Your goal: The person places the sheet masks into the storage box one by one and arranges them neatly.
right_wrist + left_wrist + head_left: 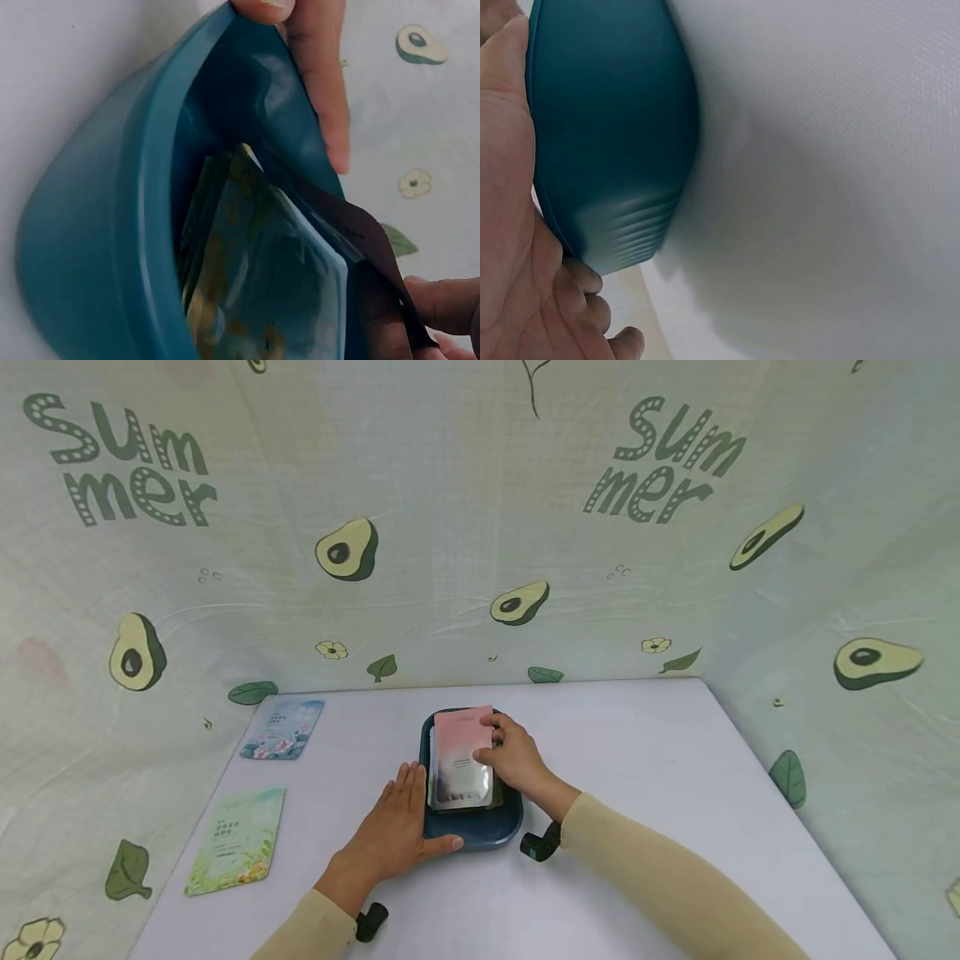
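Observation:
A deep blue-green plastic bin (480, 838) stands on the white table in front of me. My left hand (392, 827) lies along its left side, fingers straight, thumb at the front rim. The left wrist view shows the palm against the bin wall (615, 127). Between thumb and fingers, my right hand (519, 762) pinches the right edge of a pink-and-silver flat packet (459, 745) over the bin. In the right wrist view this packet (349, 225) looks dark and bent, beside other flat packets (262, 277) standing inside the bin.
On the table's left side lie a blue floral packet (282, 730) and, nearer to me, a green one (236, 842). A cloth printed with avocados (347, 550) hangs behind and at both sides. Each wrist carries a small black camera (541, 843).

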Available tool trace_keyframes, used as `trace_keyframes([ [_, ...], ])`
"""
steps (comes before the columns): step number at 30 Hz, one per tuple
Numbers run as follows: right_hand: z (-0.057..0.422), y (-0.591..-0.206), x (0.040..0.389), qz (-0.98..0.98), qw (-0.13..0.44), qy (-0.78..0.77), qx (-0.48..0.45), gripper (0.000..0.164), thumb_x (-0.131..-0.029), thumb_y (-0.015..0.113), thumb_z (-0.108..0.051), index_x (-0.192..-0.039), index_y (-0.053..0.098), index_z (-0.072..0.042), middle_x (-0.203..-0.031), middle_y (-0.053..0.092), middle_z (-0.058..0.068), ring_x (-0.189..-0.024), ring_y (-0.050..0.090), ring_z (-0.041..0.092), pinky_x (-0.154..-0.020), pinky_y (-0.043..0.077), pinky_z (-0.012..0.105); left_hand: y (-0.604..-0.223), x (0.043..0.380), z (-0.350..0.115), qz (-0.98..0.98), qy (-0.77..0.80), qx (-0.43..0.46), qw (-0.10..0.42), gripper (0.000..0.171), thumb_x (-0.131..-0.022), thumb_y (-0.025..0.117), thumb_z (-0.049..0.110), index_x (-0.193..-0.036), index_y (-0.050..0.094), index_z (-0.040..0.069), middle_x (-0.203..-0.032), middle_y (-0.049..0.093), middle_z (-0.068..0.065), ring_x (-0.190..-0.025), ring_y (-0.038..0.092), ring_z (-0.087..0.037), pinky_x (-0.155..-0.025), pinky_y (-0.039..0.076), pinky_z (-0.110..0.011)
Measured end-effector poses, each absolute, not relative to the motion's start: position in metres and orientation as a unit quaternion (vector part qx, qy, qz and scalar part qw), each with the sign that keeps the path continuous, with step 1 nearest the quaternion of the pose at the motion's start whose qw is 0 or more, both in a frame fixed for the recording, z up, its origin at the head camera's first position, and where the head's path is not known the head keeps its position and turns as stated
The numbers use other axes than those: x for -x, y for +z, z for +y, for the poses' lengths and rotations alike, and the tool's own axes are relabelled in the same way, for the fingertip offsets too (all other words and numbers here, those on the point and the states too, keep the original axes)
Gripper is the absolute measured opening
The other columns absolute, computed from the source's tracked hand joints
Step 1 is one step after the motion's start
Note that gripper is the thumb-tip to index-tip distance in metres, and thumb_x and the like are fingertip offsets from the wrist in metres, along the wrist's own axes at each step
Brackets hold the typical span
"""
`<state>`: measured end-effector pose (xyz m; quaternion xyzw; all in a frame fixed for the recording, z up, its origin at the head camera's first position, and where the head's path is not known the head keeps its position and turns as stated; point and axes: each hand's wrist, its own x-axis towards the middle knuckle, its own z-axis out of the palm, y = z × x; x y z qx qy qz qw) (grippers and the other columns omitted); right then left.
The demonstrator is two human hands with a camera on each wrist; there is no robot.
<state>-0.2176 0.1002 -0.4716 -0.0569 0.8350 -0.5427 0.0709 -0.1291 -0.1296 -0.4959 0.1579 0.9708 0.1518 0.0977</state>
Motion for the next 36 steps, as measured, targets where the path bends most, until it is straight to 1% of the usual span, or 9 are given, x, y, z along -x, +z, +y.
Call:
trace_keyframes([
  [8,0.093,-0.473,0.221,0.869,0.092,-0.478,0.087,0.048,-0.1,0.07,-0.014,-0.146,0.058,-0.009,-0.135,0.067,0.022,-0.112,0.071,0.031,-0.089,0.061,0.045,-0.498,0.13,-0.131,0.973,0.137,-0.165,0.084,0.128,-0.087,0.057,0.086,-0.166,0.015,-0.005,-0.175,0.016,-0.024,-0.164,0.01,-0.04,-0.129,0.021,-0.059],
  [15,0.097,-0.474,0.229,0.922,0.074,-0.353,0.141,0.05,-0.097,0.073,-0.012,-0.145,0.06,-0.007,-0.127,0.073,0.019,-0.097,0.074,0.026,-0.079,0.06,0.04,-0.498,0.129,-0.131,0.973,0.133,-0.171,0.075,0.127,-0.088,0.058,0.085,-0.166,0.016,-0.007,-0.174,0.017,-0.026,-0.163,0.011,-0.041,-0.129,0.022,-0.06],
  [17,0.097,-0.474,0.23,0.931,0.066,-0.329,0.142,0.051,-0.096,0.075,-0.013,-0.145,0.061,-0.007,-0.124,0.075,0.018,-0.101,0.074,0.025,-0.081,0.061,0.041,-0.498,0.128,-0.131,0.973,0.134,-0.172,0.074,0.127,-0.088,0.057,0.085,-0.165,0.016,-0.007,-0.174,0.016,-0.026,-0.163,0.011,-0.042,-0.129,0.022,-0.06],
  [22,0.097,-0.469,0.229,0.94,0.062,-0.306,0.137,0.054,-0.096,0.076,-0.015,-0.146,0.059,-0.003,-0.129,0.073,0.019,-0.111,0.073,0.03,-0.089,0.061,0.046,-0.499,0.128,-0.132,0.972,0.141,-0.172,0.073,0.127,-0.088,0.058,0.084,-0.165,0.016,-0.007,-0.174,0.017,-0.026,-0.163,0.011,-0.042,-0.129,0.023,-0.06],
  [24,0.099,-0.465,0.228,0.943,0.052,-0.298,0.136,0.053,-0.098,0.075,-0.016,-0.146,0.059,-0.002,-0.129,0.073,0.019,-0.108,0.074,0.029,-0.087,0.061,0.045,-0.499,0.129,-0.132,0.972,0.141,-0.171,0.073,0.128,-0.088,0.057,0.085,-0.165,0.016,-0.007,-0.174,0.017,-0.026,-0.163,0.011,-0.042,-0.129,0.023,-0.06],
  [28,0.107,-0.461,0.226,0.945,0.006,-0.298,0.133,0.044,-0.101,0.07,-0.015,-0.142,0.063,0.0,-0.123,0.075,0.019,-0.085,0.072,0.022,-0.071,0.058,0.036,-0.5,0.129,-0.132,0.973,0.139,-0.169,0.073,0.128,-0.087,0.055,0.087,-0.166,0.015,-0.006,-0.174,0.017,-0.025,-0.163,0.012,-0.041,-0.129,0.023,-0.059],
  [31,0.117,-0.461,0.222,0.943,-0.036,-0.298,0.143,0.038,-0.102,0.068,-0.013,-0.138,0.065,0.0,-0.118,0.076,0.018,-0.082,0.069,0.02,-0.071,0.058,0.036,-0.499,0.129,-0.131,0.974,0.138,-0.166,0.073,0.128,-0.087,0.055,0.087,-0.166,0.015,-0.005,-0.174,0.018,-0.025,-0.163,0.012,-0.041,-0.129,0.023,-0.058],
  [34,0.128,-0.464,0.215,0.944,-0.068,-0.277,0.163,0.039,-0.104,0.067,-0.015,-0.139,0.065,0.001,-0.129,0.072,0.019,-0.11,0.072,0.028,-0.094,0.06,0.044,-0.499,0.129,-0.131,0.974,0.138,-0.163,0.072,0.129,-0.087,0.056,0.087,-0.166,0.015,-0.005,-0.174,0.017,-0.025,-0.163,0.012,-0.041,-0.129,0.023,-0.058],
  [36,0.135,-0.47,0.208,0.945,-0.083,-0.257,0.183,0.042,-0.105,0.066,-0.018,-0.141,0.062,0.003,-0.139,0.066,0.021,-0.127,0.066,0.035,-0.106,0.055,0.05,-0.5,0.128,-0.131,0.975,0.136,-0.159,0.075,0.129,-0.086,0.056,0.087,-0.167,0.014,-0.004,-0.175,0.016,-0.025,-0.164,0.011,-0.04,-0.13,0.022,-0.058],
])
